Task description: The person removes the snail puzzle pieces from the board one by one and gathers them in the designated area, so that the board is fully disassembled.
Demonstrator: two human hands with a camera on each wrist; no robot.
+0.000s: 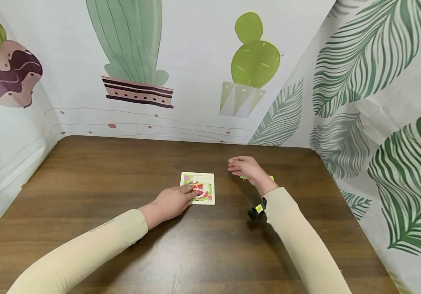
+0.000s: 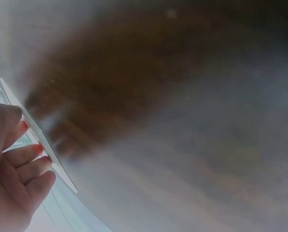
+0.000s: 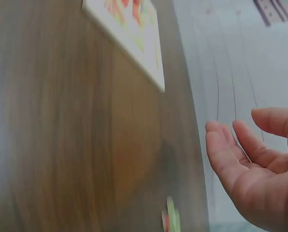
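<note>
A square puzzle board (image 1: 206, 196) with a white rim and a colourful picture lies flat near the middle of the table. On its left part rests my left hand (image 1: 171, 202), fingers laid over the picture; in the left wrist view the fingertips touch the board (image 2: 40, 137) at its edge. My right hand (image 1: 247, 168) is raised above the table to the right of the board, its fingers loosely bent and nothing between them. Small green and red puzzle pieces (image 1: 271, 178) lie beneath the right forearm, mostly hidden by it; they also show in the right wrist view (image 3: 171, 218).
The brown wooden table (image 1: 96, 171) ends at a wall cloth (image 1: 196, 81) printed with cacti and leaves. A black wrist camera (image 1: 256, 212) is strapped at the right wrist.
</note>
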